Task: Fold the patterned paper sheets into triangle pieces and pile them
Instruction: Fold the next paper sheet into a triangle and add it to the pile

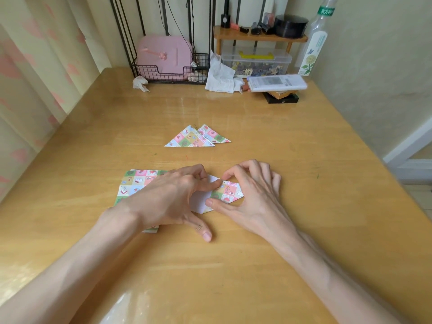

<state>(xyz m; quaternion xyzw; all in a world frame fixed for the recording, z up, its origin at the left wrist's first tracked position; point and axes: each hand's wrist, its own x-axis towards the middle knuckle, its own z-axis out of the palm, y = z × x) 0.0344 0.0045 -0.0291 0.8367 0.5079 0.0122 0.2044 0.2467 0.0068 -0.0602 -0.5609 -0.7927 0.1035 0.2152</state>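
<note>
Two folded patterned triangles (pixel 190 139) lie overlapping on the wooden table (pixel 304 171), beyond my hands. Nearer to me, a patterned sheet (pixel 228 191) is partly folded, its white underside showing. My left hand (pixel 173 199) presses on this sheet with its index finger, thumb spread on the table. My right hand (pixel 245 195) pinches the folded patterned flap between thumb and curled index finger. A flat stack of patterned sheets (pixel 135 183) lies under my left hand, partly hidden.
At the table's back stand a black wire rack (pixel 170 71) with a pink item, crumpled tissues (pixel 219 76), a clear plastic box (pixel 257 61), a white packet on small boxes (pixel 277 84), a bottle (pixel 313 43) and a small wooden shelf (pixel 259 36). A curtain hangs on the left.
</note>
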